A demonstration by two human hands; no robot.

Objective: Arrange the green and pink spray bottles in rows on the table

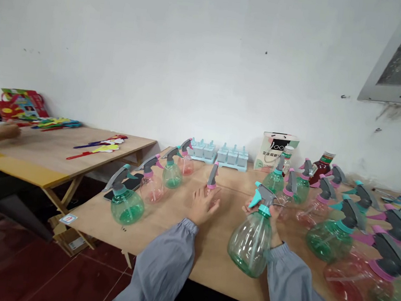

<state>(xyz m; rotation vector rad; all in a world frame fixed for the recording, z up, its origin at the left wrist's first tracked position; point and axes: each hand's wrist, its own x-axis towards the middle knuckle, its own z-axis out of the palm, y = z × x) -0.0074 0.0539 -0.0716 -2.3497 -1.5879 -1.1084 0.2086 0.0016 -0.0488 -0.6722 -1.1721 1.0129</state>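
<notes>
Left arm: gray sleeve coming up from the bottom middle, wrist bent a bit, back of the hand toward me.
Left grip [204, 204]: fingers loosely curved at a pink-collared sprayer [213, 174] dead center of the frame; my hand hides most of it, so can't tell if I've actually got hold of it.
Right arm: reaching in from the lower right, forearm angled up and left.
Right grip [275, 226]: closed round the neck of a green spray bottle [250, 240], fingers mostly behind it. Bottle's right of center, nozzle pointing left, tilted slightly.
Counter [165, 224] edges: front edge cuts across the lower middle, left corner's at the lower left.
Room to move: bare strip left of my left hand, up to the left-side bottles [128, 205]. Right side's packed with more sprayers [330, 240].
</notes>
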